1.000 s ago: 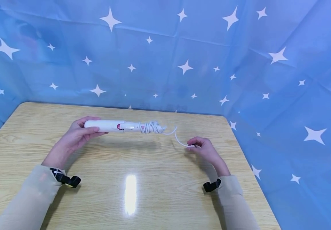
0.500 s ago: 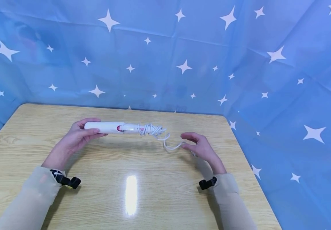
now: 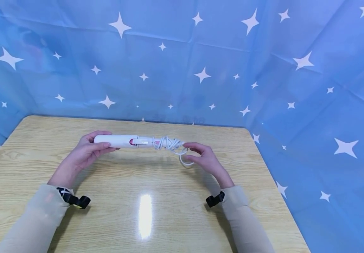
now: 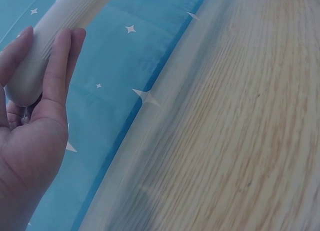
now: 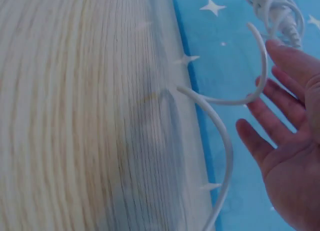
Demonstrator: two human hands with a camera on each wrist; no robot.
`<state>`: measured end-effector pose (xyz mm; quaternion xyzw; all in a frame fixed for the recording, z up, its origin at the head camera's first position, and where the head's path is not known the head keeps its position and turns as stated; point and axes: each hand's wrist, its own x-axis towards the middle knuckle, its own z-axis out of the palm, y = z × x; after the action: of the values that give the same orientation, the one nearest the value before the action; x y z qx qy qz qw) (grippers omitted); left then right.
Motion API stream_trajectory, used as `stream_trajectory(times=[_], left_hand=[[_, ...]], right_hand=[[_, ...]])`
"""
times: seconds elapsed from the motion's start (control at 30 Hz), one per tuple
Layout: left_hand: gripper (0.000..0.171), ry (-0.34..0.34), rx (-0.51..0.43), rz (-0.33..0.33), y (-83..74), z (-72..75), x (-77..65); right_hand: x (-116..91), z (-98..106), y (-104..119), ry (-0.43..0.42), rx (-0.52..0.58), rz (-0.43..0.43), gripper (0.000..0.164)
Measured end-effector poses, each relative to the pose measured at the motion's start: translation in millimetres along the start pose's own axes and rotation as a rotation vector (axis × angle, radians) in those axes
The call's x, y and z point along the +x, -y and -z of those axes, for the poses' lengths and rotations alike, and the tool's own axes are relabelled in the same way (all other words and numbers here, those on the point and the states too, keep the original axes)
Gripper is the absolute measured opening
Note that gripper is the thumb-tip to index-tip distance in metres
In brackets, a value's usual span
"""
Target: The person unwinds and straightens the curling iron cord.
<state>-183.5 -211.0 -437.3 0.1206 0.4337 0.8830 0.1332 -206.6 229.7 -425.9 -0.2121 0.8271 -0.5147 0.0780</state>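
White plastic forms the casing of a hair iron (image 3: pixel 123 141), held level above the tabletop (image 3: pixel 182 214) toward its far edge, roughly midway between the left and right edges and nearly parallel to the far one; a faint shadow falls beneath it. Pinkish-red parts show near its middle. The left hand (image 3: pixel 85 153) grips the iron's left end, thumb on the near side and fingers on the other. Its white cord (image 5: pixel 228 153) is wound several times around the right end, with a loose loop hanging below. The right hand (image 3: pixel 206 160) is beside that end, thumb and fingers spread apart and loosely extended next to the loop; whether a fingertip touches the cord is hard to tell. Beige sleeves (image 3: pixel 30 218) and black wrist straps cover both wrists. Blue fabric with white stars (image 3: pixel 169 59) hangs behind the tabletop's far edge and along its right edge.
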Motion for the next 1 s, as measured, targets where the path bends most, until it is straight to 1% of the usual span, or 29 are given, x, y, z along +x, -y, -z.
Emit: stream_trajectory(times=[0.2, 0.37, 0.47, 0.57, 0.67, 0.83, 1.0], left_hand=[[0.039, 0.001, -0.030, -0.010, -0.4, 1.7, -0.6], [0.038, -0.004, -0.022, -0.008, -0.6, 1.9, -0.4], [0.039, -0.006, -0.019, -0.004, -0.3, 2.6, -1.1], [0.039, -0.008, -0.026, -0.002, -0.4, 4.0, -3.0], [0.038, -0.003, -0.032, -0.001, -0.8, 5.6, -4.8], [0.038, 0.008, -0.026, -0.006, -0.9, 7.5, -6.2], [0.039, 0.000, -0.017, -0.014, -0.6, 9.6, -7.8]], right_hand=[[1.5, -5.7, 1.0, -0.009, -0.045, 0.011, 0.028], [-0.5, -7.8, -0.6, 0.010, -0.066, 0.015, 0.024], [-2.7, -6.8, -3.1, 0.029, -0.061, 0.045, 0.018], [-5.3, -2.7, -4.7, 0.030, -0.075, 0.083, 0.012], [-8.5, 3.7, -4.5, 0.016, -0.116, 0.101, 0.012], [-11.6, 15.4, -5.6, -0.017, -0.171, 0.100, 0.012], [-13.1, 25.2, -9.7, -0.095, -0.201, 0.086, 0.010]])
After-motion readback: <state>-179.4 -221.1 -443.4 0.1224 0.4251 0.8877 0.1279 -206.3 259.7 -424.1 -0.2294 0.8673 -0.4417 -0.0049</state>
